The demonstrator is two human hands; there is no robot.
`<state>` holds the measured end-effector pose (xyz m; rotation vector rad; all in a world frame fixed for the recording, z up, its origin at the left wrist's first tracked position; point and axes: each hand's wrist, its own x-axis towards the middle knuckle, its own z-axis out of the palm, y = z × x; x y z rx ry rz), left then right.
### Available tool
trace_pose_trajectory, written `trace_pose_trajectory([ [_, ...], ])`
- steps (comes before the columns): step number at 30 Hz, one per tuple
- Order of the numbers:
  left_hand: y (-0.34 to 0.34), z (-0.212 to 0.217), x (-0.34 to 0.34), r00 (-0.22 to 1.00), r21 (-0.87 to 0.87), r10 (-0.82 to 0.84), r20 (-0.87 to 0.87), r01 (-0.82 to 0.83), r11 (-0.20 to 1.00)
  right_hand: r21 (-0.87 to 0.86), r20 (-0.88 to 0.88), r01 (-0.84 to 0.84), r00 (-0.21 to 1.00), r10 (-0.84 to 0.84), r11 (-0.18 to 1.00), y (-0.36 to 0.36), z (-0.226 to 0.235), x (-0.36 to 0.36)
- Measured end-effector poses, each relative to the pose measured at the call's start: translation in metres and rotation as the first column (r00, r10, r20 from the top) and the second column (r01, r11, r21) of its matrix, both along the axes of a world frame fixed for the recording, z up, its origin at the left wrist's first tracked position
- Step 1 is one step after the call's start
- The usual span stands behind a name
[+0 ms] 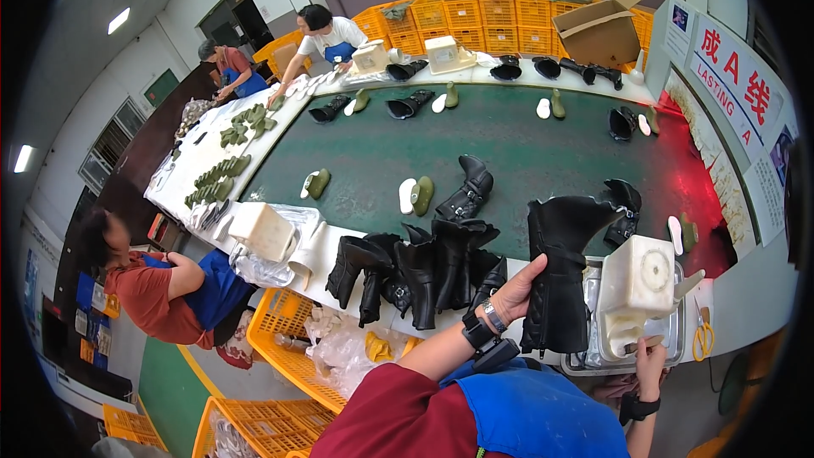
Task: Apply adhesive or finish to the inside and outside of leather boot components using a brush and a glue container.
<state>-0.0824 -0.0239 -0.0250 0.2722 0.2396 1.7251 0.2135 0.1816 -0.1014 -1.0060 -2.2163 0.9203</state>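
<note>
My left hand (511, 293) is closed round the shaft of a tall black boot (555, 288), which it holds upright above the table's near edge. A strap with metal fittings crosses the boot. My right hand (651, 366) is closed on a short tan handle (643, 344) at the low opening of a white plastic container (638, 276); the handle's far end is hidden. The container stands in a metal tray (676, 335). Several more black boots (415, 276) crowd together left of my left hand. A single buckled boot (466, 191) lies beyond them on the green conveyor belt (356, 153).
Yellow-handled scissors (703, 337) lie right of the tray. Pale insoles and green sole pieces (421, 194) sit in pairs on the belt. Another white container (263, 231) is at left. A yellow crate (280, 318) holds plastic bags. Co-workers (170, 288) stand along the left side.
</note>
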Motion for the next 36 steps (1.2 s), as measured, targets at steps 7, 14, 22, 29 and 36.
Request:
trace_pose_trajectory([
  [7,-0.006,0.002,-0.003,0.988,-0.038,-0.001,-0.156,-0.005,0.999,0.060,0.112,-0.062,0.992,0.055,0.996,-0.003,0.012,0.006],
  [14,-0.006,0.028,-0.016,0.821,-0.083,0.012,-0.571,-0.072,0.994,-0.265,-0.036,0.075,0.995,-0.088,0.961,0.028,-0.005,0.035],
  [22,-0.006,0.029,-0.020,0.785,-0.058,-0.059,-0.616,0.029,0.998,-0.629,-0.363,0.131,0.822,-0.439,0.766,0.025,0.025,0.030],
  [29,-0.002,0.014,0.007,0.830,-0.017,0.098,-0.550,-0.128,0.992,-0.565,-0.394,0.159,0.810,-0.434,0.809,0.024,0.000,0.030],
  [36,0.004,-0.004,0.018,0.891,-0.025,0.139,-0.433,-0.166,0.986,-0.551,-0.372,0.155,0.834,-0.407,0.820,0.013,0.004,0.021],
])
